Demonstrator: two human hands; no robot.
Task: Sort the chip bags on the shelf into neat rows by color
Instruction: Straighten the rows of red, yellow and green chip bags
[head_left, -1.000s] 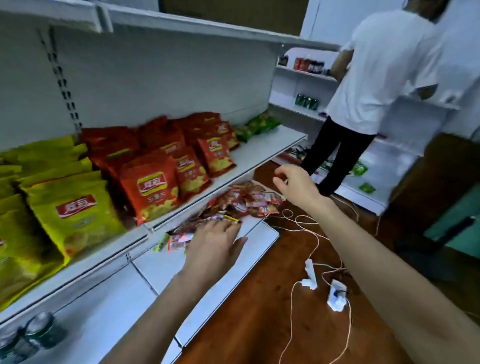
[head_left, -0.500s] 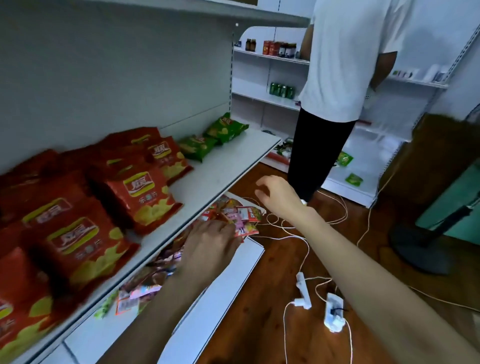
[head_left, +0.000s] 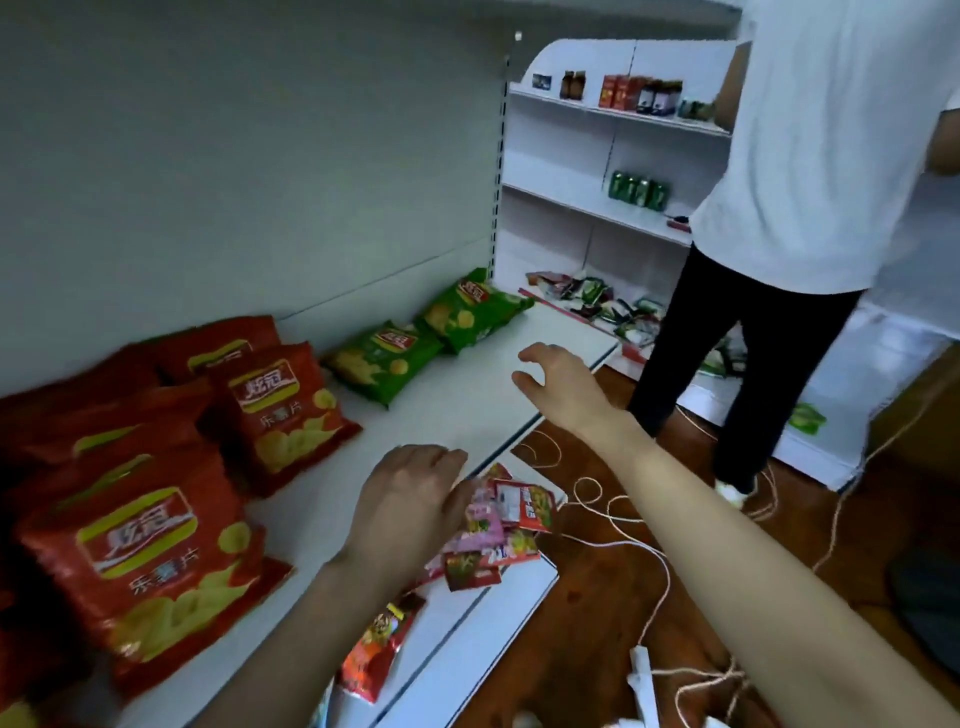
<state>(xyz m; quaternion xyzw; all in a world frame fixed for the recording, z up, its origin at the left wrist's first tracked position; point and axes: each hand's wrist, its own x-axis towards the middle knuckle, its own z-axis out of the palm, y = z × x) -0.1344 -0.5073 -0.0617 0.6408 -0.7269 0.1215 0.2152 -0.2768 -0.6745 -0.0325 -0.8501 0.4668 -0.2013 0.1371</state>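
Head view: one wide shot looking down along a white shelf (head_left: 467, 410).
Red chip bags: crowded at the left end of the shelf. The nearest one (head_left: 150, 561) leans face-up at the front, and another (head_left: 285, 410) stands behind it, closer to the back panel.
Green chip bags: two lying flat toward the right end, one (head_left: 384, 358) just beside the red group and the other (head_left: 467, 306) by the far corner. The two touch.
Right hand (head_left: 561, 384): above the bare front stretch of the shelf, near the green bags. Fingers are spread and loosely curved, with nothing in it.
Left hand (head_left: 410, 499): at the shelf's front edge, back of the hand to the camera. The fingertips meet the small snack packets (head_left: 498, 525); cannot tell if it grips any.
Small snack packets: a loose heap on the lower shelf (head_left: 467, 639), under the front edge.
Floor: brown wood, with pale cords (head_left: 623, 519) looping across it.
Background: a second person (head_left: 810, 208) in a white top and dark trousers stands at a far shelf unit (head_left: 571, 208) that holds green cans (head_left: 638, 189).
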